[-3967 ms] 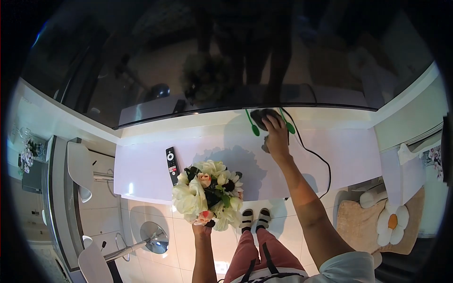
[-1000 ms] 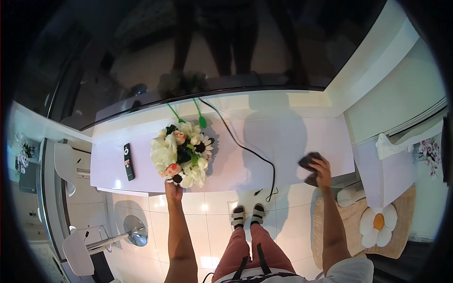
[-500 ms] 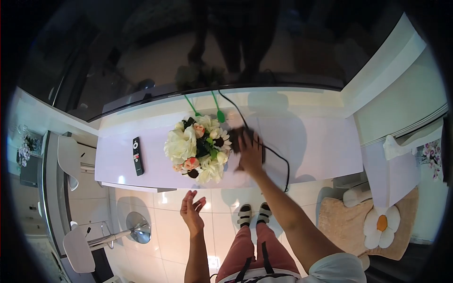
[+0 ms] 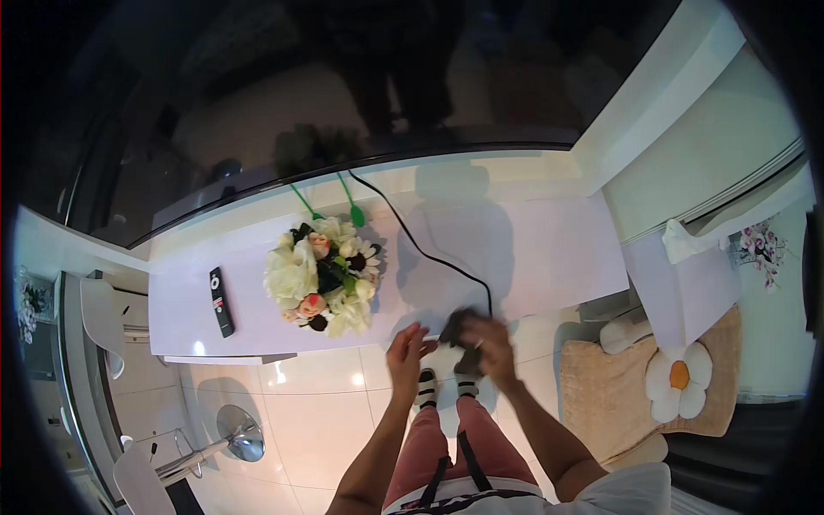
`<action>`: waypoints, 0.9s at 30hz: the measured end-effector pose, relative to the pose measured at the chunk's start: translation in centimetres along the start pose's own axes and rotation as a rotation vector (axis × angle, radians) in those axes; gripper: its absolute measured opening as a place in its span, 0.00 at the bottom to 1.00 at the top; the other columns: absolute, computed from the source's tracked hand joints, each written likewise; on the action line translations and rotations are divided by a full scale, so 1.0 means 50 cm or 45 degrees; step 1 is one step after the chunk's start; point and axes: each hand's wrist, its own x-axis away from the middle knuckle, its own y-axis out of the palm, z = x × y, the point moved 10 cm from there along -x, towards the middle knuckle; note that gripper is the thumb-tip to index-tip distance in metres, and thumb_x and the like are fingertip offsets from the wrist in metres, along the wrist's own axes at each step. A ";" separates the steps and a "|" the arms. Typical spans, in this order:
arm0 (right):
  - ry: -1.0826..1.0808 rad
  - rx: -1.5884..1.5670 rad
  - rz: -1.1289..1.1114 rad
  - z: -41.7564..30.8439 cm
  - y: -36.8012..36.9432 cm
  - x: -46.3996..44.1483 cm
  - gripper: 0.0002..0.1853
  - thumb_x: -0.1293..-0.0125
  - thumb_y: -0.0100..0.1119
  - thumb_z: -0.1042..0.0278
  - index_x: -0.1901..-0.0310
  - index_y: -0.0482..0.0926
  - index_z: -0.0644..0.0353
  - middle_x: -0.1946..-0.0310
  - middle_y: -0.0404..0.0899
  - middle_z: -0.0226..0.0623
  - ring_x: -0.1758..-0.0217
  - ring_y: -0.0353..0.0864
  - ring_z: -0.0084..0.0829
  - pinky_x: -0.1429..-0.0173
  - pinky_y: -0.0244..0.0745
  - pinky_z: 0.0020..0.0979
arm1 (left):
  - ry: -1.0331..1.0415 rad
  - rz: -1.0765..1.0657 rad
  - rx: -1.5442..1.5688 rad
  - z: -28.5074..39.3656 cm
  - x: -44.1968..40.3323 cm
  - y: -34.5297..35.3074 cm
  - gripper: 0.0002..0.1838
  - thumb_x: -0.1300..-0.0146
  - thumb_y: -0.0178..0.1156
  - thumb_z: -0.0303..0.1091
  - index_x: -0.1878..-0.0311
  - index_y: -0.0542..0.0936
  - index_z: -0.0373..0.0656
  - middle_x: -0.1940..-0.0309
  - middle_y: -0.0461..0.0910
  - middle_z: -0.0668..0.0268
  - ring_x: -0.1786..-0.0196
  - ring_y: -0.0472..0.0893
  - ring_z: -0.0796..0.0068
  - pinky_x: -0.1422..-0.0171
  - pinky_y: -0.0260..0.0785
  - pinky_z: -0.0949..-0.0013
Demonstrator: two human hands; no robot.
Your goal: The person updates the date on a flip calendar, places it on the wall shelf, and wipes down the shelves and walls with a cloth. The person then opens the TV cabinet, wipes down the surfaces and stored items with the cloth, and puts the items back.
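Just past the front edge of the white shelf (image 4: 549, 249), my right hand (image 4: 491, 345) holds a dark grey cloth (image 4: 459, 330), blurred by motion. My left hand (image 4: 408, 356) is raised beside the cloth with its fingers curled; whether they pinch a corner of it cannot be made out. A bouquet of white and peach flowers (image 4: 322, 275) stands on the shelf, left of both hands. A black remote (image 4: 221, 302) lies farther left. Behind the flowers hang two green tags (image 4: 357, 215), and a black cable (image 4: 421, 245) runs across the shelf to its front edge.
A large dark television screen (image 4: 343, 86) is above the shelf. White bar stools (image 4: 142, 476) are at the left. To the right are a beige seat (image 4: 601, 403) with a daisy cushion (image 4: 680, 384) and pink flowers (image 4: 762, 249). Tiled floor (image 4: 322, 421) lies below.
My left hand has let go of the bouquet and moved right, towards the cloth. My right hand has carried the cloth from the shelf's surface to its front edge. The camera view has shifted.
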 end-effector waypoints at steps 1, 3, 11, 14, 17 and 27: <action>0.091 -0.254 0.305 0.038 -0.084 -0.017 0.25 0.53 0.52 0.84 0.52 0.79 0.51 0.41 0.71 0.34 0.40 0.67 0.42 0.33 0.57 0.40 | 0.006 -0.022 -0.018 -0.022 -0.030 0.047 0.19 0.34 0.53 0.30 0.42 0.69 0.34 0.53 0.78 0.56 0.57 0.80 0.67 0.50 0.75 0.64; 0.192 0.682 0.432 0.069 -0.212 -0.062 0.21 0.44 0.53 0.76 0.48 0.77 0.49 0.38 0.67 0.38 0.39 0.65 0.45 0.32 0.55 0.45 | 0.294 0.134 -0.290 -0.021 -0.093 0.117 0.24 0.34 0.53 0.29 0.37 0.63 0.35 0.52 0.77 0.57 0.54 0.79 0.66 0.48 0.74 0.62; 0.383 1.551 0.382 0.333 -0.421 -0.152 0.22 0.35 0.49 0.51 0.39 0.70 0.39 0.33 0.58 0.39 0.32 0.55 0.56 0.33 0.52 0.54 | -0.139 -0.158 0.225 -0.049 -0.197 0.217 0.16 0.31 0.47 0.32 0.42 0.66 0.38 0.64 0.77 0.64 0.60 0.79 0.71 0.55 0.75 0.62; 0.274 1.509 0.428 0.310 -0.363 -0.180 0.23 0.38 0.51 0.55 0.40 0.71 0.48 0.36 0.62 0.40 0.34 0.58 0.54 0.35 0.53 0.55 | -0.166 -0.069 0.105 -0.020 -0.153 0.178 0.14 0.30 0.46 0.32 0.44 0.68 0.38 0.66 0.76 0.65 0.62 0.79 0.72 0.57 0.77 0.63; 0.078 1.059 -0.060 0.220 -0.130 -0.213 0.28 0.47 0.57 0.58 0.42 0.71 0.51 0.41 0.66 0.43 0.34 0.59 0.51 0.32 0.50 0.55 | -0.138 -0.015 0.041 0.018 -0.113 0.160 0.14 0.29 0.46 0.33 0.46 0.70 0.36 0.70 0.76 0.65 0.65 0.80 0.73 0.60 0.79 0.65; -0.029 0.950 0.106 0.243 -0.164 -0.315 0.22 0.45 0.53 0.65 0.46 0.75 0.46 0.40 0.68 0.37 0.34 0.59 0.50 0.30 0.50 0.53 | -0.208 -0.020 0.054 0.057 -0.080 0.206 0.14 0.32 0.51 0.33 0.49 0.71 0.34 0.74 0.77 0.65 0.68 0.81 0.70 0.62 0.81 0.60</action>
